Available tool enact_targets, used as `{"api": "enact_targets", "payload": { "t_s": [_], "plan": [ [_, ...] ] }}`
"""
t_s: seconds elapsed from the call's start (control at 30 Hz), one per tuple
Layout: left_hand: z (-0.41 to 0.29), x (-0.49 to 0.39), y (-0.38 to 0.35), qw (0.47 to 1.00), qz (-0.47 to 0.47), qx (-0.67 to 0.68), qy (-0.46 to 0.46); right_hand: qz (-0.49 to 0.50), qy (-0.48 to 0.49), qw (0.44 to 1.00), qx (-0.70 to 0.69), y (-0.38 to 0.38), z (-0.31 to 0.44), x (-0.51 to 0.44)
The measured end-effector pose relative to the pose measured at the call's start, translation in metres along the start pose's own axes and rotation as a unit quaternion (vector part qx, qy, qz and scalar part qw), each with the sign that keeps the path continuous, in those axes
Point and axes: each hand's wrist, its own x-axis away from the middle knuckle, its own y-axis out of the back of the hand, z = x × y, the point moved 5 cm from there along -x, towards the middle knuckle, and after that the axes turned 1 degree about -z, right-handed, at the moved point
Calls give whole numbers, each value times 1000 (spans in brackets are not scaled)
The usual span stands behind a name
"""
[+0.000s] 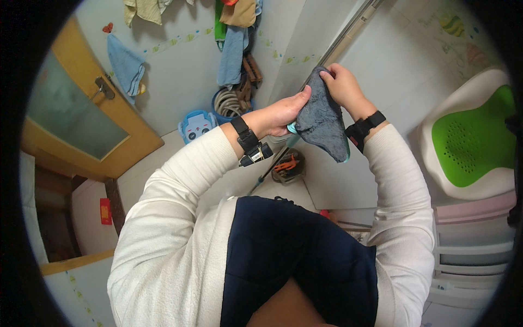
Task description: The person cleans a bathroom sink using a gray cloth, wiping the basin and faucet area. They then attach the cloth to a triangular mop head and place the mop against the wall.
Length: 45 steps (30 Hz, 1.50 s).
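Observation:
A dark grey cloth mop pad (320,116) on a triangular mop head is held up in front of me, with light teal edges showing at its left and lower right. My left hand (288,111) grips its left edge, thumb on the pad's face and fingers partly hidden. My right hand (343,83) pinches the pad's upper corner between thumb and fingers. A teal and metal pole (292,139) runs beneath the mop head towards the floor; where it joins the head is hidden.
A wooden door (147,151) stands at the left. On the floor are a blue stool (197,124), a blue bucket with a coiled hose (226,103), and a bin (288,173) holding orange items. At the right is a green and white baby bath (429,155). Towels (124,61) hang on the walls.

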Motion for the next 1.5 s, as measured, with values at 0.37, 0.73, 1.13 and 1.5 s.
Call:
{"api": "enact_targets", "payload": {
  "t_s": [0.37, 0.73, 1.13, 1.5],
  "plan": [
    [-1, -4, 4, 998, -49, 44, 7, -39, 17, 999, 23, 3, -2, 0],
    [-9, -5, 23, 990, -120, 16, -73, 202, -124, 971, -46, 22, -44, 89],
    [-12, -4, 26, 987, -130, -31, -91, 3, -80, 934, -349, 29, -43, 105],
    [-7, -10, 30, 984, -154, -10, -93, -40, -136, 959, -247, 20, -87, 110]
  ]
}}
